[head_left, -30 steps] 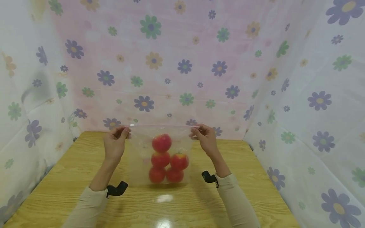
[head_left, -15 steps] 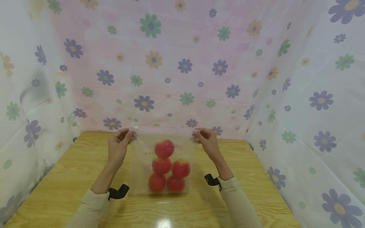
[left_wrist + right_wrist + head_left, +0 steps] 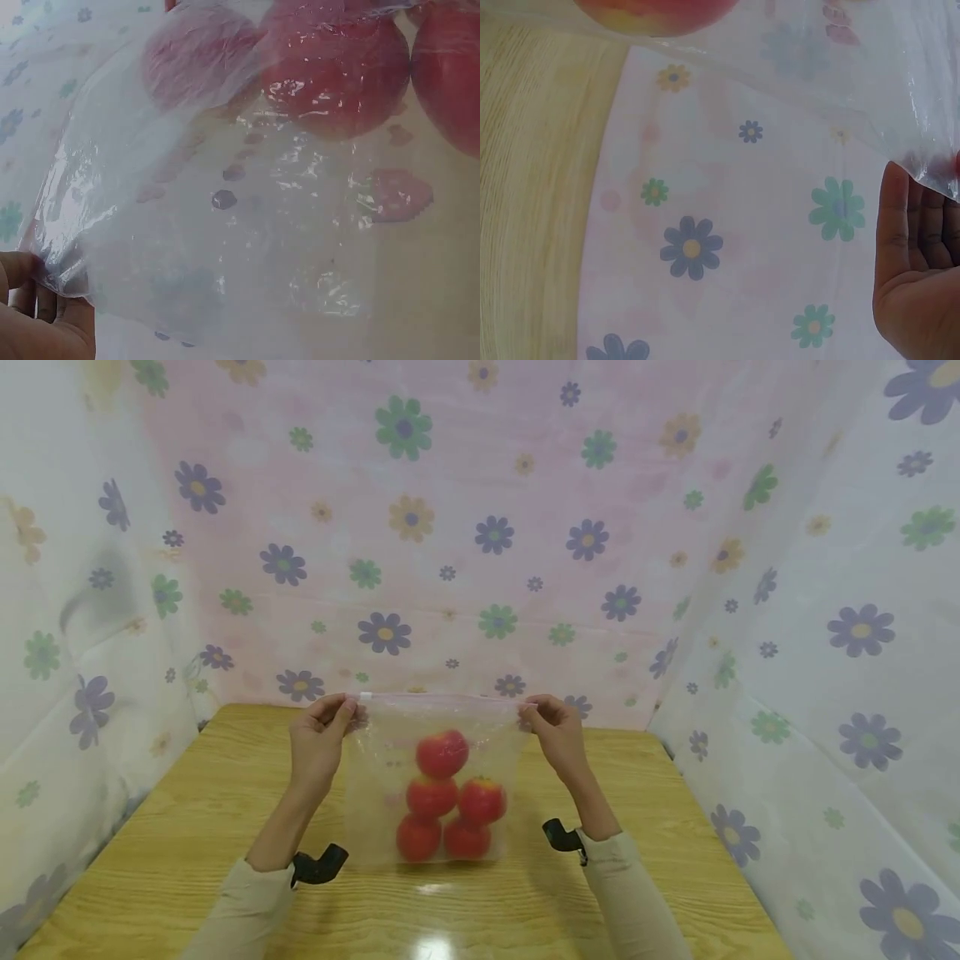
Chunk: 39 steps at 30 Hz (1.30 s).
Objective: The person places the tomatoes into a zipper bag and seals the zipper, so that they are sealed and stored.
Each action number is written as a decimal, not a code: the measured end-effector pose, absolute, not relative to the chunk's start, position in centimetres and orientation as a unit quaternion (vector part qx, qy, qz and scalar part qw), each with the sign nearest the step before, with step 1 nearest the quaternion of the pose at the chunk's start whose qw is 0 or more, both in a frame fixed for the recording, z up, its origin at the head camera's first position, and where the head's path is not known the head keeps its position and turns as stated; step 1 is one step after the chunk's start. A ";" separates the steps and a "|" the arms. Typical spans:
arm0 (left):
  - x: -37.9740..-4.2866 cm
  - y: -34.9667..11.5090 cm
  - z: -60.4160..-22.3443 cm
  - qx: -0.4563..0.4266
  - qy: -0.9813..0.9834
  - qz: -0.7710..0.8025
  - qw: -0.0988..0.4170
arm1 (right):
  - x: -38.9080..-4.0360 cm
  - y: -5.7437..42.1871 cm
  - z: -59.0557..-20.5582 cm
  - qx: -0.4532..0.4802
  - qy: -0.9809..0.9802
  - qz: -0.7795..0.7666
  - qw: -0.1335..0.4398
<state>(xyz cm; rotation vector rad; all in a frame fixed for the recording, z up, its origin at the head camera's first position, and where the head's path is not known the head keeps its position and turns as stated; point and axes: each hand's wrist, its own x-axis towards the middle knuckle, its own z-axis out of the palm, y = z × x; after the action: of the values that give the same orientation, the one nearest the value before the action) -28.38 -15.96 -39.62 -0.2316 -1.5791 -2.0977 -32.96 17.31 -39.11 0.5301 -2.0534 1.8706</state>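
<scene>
A clear zip bag [image 3: 375, 810] with several red apples [image 3: 431, 797] inside stands upright over the table, its top edge stretched level between two hands. My left hand [image 3: 318, 739] pinches the top left corner, close to a small white slider [image 3: 366, 696]. At the top right corner my right hand [image 3: 558, 735] pinches the film between thumb and fingers. Through the plastic in the left wrist view, apples [image 3: 337, 75] show large, beside a printed strawberry [image 3: 401, 195]. The right wrist view has the right hand [image 3: 919, 255] at the bag's corner [image 3: 930, 169].
A wood-grain table [image 3: 225, 793] lies under the bag. Flower-print cloth [image 3: 450, 527] rises behind it and along both sides. Black camera mounts [image 3: 320, 864] sit at both wrists, over beige sleeves [image 3: 247, 902].
Over the last second, both hands and the bag's top shift slightly right in the head view. The apples sit a little lower and further right. Both pinches on the corners stay.
</scene>
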 end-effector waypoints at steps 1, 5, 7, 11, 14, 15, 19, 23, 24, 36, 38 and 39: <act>-28.3 -15.9 -39.5 -0.088 -0.582 -0.768 0.252 | -32.9 17.4 -39.0 0.180 -0.720 0.652 0.156; -28.2 -15.4 -39.4 -0.100 -0.593 -0.754 0.263 | -32.8 17.4 -38.7 0.175 -0.745 0.623 0.164; -28.2 -15.1 -39.3 -0.103 -0.597 -0.750 0.266 | -32.6 17.2 -38.4 0.179 -0.754 0.605 0.184; -28.1 -14.5 -39.2 -0.111 -0.591 -0.750 0.275 | -32.2 16.1 -37.6 0.219 -0.746 0.577 0.251; -28.2 -14.1 -39.2 -0.123 -0.575 -0.758 0.282 | -31.9 14.8 -36.9 0.270 -0.724 0.558 0.303; -28.2 -13.9 -39.2 -0.127 -0.570 -0.761 0.284 | -31.6 14.3 -36.6 0.286 -0.719 0.549 0.315; -28.2 -13.5 -39.1 -0.130 -0.555 -0.766 0.295 | -30.7 11.9 -35.6 0.354 -0.709 0.512 0.330; -28.0 -13.1 -39.0 -0.139 -0.547 -0.768 0.304 | -29.9 9.7 -34.9 0.410 -0.711 0.482 0.309; -27.9 -13.0 -39.0 -0.144 -0.543 -0.769 0.306 | -29.8 9.2 -34.8 0.419 -0.712 0.476 0.300; -27.8 -12.4 -39.3 -0.152 -0.526 -0.779 0.306 | -29.4 5.5 -33.9 0.434 -0.777 0.401 0.216; -27.7 -12.3 -39.3 -0.156 -0.523 -0.779 0.308 | -29.4 5.3 -33.8 0.428 -0.791 0.389 0.201; -27.7 -12.3 -39.3 -0.157 -0.521 -0.780 0.309 | -29.5 5.2 -33.7 0.424 -0.796 0.384 0.198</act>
<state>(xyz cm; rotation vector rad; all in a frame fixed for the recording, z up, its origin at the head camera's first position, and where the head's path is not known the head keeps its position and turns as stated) -27.67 -12.33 -39.29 -0.4140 -1.3760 -2.0617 -29.46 5.17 -33.69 1.1877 -2.2279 1.0738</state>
